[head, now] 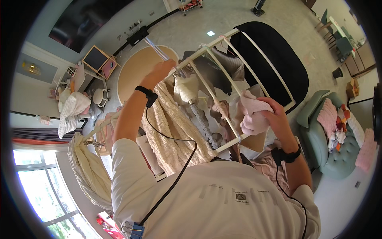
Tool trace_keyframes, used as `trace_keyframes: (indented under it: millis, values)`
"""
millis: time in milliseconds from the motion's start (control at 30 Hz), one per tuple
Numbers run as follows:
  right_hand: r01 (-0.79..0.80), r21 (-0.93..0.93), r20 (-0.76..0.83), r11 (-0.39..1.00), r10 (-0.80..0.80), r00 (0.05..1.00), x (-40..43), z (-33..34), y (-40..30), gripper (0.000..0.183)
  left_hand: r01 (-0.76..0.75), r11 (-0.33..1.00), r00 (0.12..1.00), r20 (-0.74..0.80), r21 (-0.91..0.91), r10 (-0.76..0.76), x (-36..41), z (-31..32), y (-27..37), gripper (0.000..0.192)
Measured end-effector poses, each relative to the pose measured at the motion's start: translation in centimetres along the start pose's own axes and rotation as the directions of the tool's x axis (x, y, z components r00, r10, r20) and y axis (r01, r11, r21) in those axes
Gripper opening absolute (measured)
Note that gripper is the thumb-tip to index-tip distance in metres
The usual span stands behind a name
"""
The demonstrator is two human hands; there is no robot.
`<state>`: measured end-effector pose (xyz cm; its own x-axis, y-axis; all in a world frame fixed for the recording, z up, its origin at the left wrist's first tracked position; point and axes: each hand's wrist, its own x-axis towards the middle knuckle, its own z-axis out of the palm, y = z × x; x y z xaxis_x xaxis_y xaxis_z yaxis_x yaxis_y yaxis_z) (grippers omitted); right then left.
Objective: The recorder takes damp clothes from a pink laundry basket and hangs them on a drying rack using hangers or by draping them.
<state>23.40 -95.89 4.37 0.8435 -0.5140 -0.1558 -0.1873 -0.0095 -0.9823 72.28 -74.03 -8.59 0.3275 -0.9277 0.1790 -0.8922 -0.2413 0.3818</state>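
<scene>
A cream-coloured drying rack (209,51) with parallel rails stands before me, hung with clothes. At its left end my left hand (161,71) has curled fingers beside several hanger hooks, and thin pale rods (155,49) stick out beyond it. What those fingers grip is hidden. My right hand (273,115) holds a pale pink fluffy cloth (255,115), pinched by its upper right part, over the right side of the rack. Below my left forearm hangs a beige fleece blanket (173,128). Next to it are a white fluffy item (186,85) and a twisted grey one (203,124).
Behind the rack are a black oval mat (277,56) and a round tan rug (131,74). A green tufted sofa (343,155) with pink cushions stands at right. Cream cloth (86,170) hangs at left, near a window (44,191). Black cables run from both wristbands.
</scene>
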Motion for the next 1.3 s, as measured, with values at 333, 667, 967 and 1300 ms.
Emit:
trace_keyframes:
  millis: [333, 667, 967, 1300]
  values:
    - [-0.021, -0.015, -0.041, 1.000, 0.020, 0.999, -1.3, 1.5, 0.5, 0.040, 0.076, 0.993, 0.996, -0.040, -0.091, -0.080, -0.9, -0.6, -0.4, 0.033]
    - [0.001, -0.013, -0.048, 1.000, -0.002, 0.999, -3.7, 2.3, 0.2, 0.041, 0.213, 0.953, 0.962, -0.216, 0.215, -0.166, -1.8, -4.6, -2.2, 0.026]
    - [0.016, 0.000, -0.020, 1.000, -0.016, 1.000, -5.5, 1.3, 0.7, 0.044, 0.334, 0.824, 0.886, -0.452, 0.458, -0.108, -7.9, -15.9, 0.6, 0.024]
    - [0.124, 0.054, 0.271, 0.991, -0.134, 0.953, 0.4, -2.3, 0.2, 0.040, 0.675, 0.708, 0.531, -0.803, 0.209, -0.270, -30.7, -27.6, 21.7, 0.057]
